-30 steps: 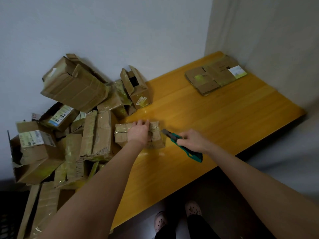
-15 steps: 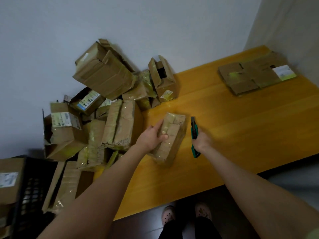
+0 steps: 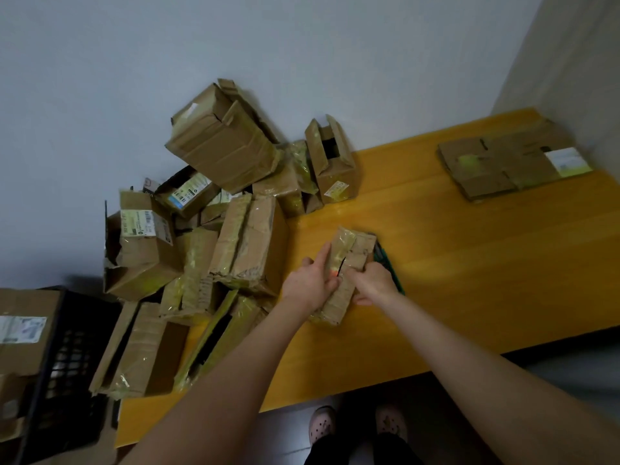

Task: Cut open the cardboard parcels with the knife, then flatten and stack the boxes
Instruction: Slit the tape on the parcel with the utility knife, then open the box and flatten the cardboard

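Note:
A small taped cardboard parcel [image 3: 350,260] lies on the yellow wooden table [image 3: 469,263], with a dark slit open along its top seam. My left hand [image 3: 310,283] grips its left side, index finger laid along the edge. My right hand [image 3: 372,283] grips its right side, fingers curled over the top. The green knife [image 3: 391,268] shows just behind my right hand, along the parcel's right edge. Whether it lies on the table or stays tucked in that hand is hidden.
A heap of taped and opened boxes [image 3: 235,209] fills the table's left end against the wall. Flattened cardboard [image 3: 513,162] is stacked at the far right corner. A black crate [image 3: 67,374] with a box stands at the lower left. My feet are below the table's front edge.
My left hand turned the parcel end-on and pulled it nearer. My right hand, which held the knife apart from the parcel, has closed onto the parcel's right side. The view has shifted.

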A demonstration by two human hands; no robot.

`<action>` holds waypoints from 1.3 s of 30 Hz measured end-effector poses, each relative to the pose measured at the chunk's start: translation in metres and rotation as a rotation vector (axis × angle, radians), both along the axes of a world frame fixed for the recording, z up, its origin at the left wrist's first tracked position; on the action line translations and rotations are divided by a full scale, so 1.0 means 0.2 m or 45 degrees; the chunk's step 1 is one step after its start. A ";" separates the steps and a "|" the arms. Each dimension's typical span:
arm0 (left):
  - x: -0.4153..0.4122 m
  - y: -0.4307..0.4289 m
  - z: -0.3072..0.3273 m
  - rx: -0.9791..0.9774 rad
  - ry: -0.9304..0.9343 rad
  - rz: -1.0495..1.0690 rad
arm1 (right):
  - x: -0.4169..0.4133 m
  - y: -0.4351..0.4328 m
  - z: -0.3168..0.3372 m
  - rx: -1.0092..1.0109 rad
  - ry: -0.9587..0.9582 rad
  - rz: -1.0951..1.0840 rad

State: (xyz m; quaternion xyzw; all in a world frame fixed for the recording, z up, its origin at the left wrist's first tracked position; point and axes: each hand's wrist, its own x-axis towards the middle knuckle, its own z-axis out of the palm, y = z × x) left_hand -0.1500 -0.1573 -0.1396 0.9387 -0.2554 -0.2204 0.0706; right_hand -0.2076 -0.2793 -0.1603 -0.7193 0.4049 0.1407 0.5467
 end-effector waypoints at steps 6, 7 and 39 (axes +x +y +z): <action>0.02 -0.04 0.03 0.219 -0.182 -0.028 | 0.03 0.03 -0.02 -0.101 0.022 0.012; 0.02 -0.05 0.04 0.263 -0.234 -0.047 | 0.03 0.03 -0.02 -0.129 0.023 0.017; 0.11 -0.05 0.11 0.018 -0.489 -0.113 | -0.03 0.08 0.05 -0.537 -0.007 0.375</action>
